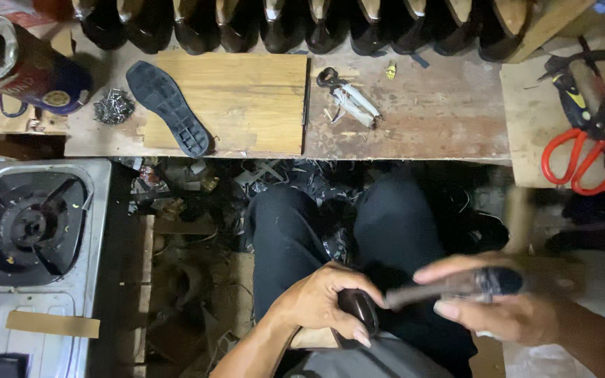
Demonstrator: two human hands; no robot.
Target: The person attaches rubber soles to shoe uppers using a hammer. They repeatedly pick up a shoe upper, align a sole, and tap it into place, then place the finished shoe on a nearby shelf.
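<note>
Head view: we note our left hand point(320, 301) clamped over a dark shoe point(357, 311) on the lap; right hand point(505, 308) grips a blurred tool point(449, 288), its long axis pointing left at the shoe.

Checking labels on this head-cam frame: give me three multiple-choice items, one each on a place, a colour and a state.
1. Where does the black shoe sole lie?
A. on the gas stove
B. on the wooden board on the bench
C. on the person's lap

2. What colour are the scissors' handles?
A. red
B. blue
C. green

3. What is the left hand doing?
A. hanging free
B. resting flat on the bench
C. gripping a dark shoe on the lap

Answers:
1. B, the sole rests across the board's left edge.
2. A, red loops show at the right of the bench.
3. C, its fingers wrap the dark shoe, while the right hand holds a blurred tool.
</note>
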